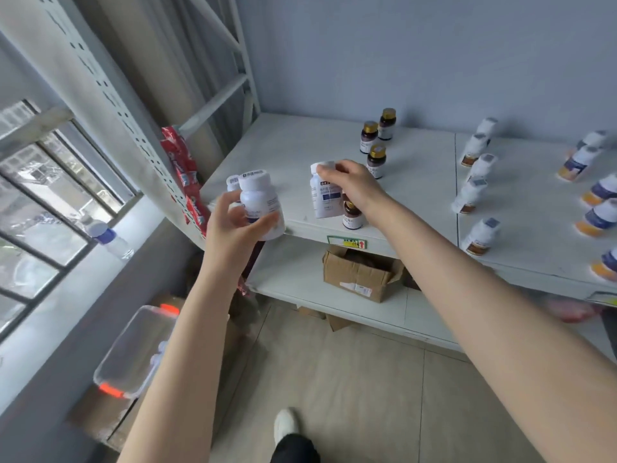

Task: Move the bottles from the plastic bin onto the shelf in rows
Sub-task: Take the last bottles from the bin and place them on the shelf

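At your far left a water bottle (107, 238) stands on the windowsill. Below it sits the plastic bin (133, 349), clear with orange latches. Your left forearm crosses it, and something white shows inside beside the arm, too blurred to name. Red packets (187, 182) hang against the shelf's upright post.

Your left hand (233, 225) is raised just off the shelf's front left corner. Its fingers (267, 219) curl round a white bottle (260, 202), held upright with the cap on top. A smaller white cap (232, 183) shows just behind it; you cannot tell whether the same hand holds it.

Your right hand (354, 188) reaches over the shelf (283, 148), and its fingers pinch the cap of a second white bottle (322, 195). That bottle is near the shelf's front edge and slightly tilted. Whether its base touches the shelf is not clear. A brown bottle (352, 213) with a gold cap stands just beside it, under your wrist.

Further back three more brown gold-capped bottles (376, 160) stand close together. On the lower shelf is an open cardboard box (360, 272).

To the right, white bottles with orange-brown labels (480, 165) stand in a row running front to back. At the far right edge are bottles with blue and orange labels (597, 218), blurred.
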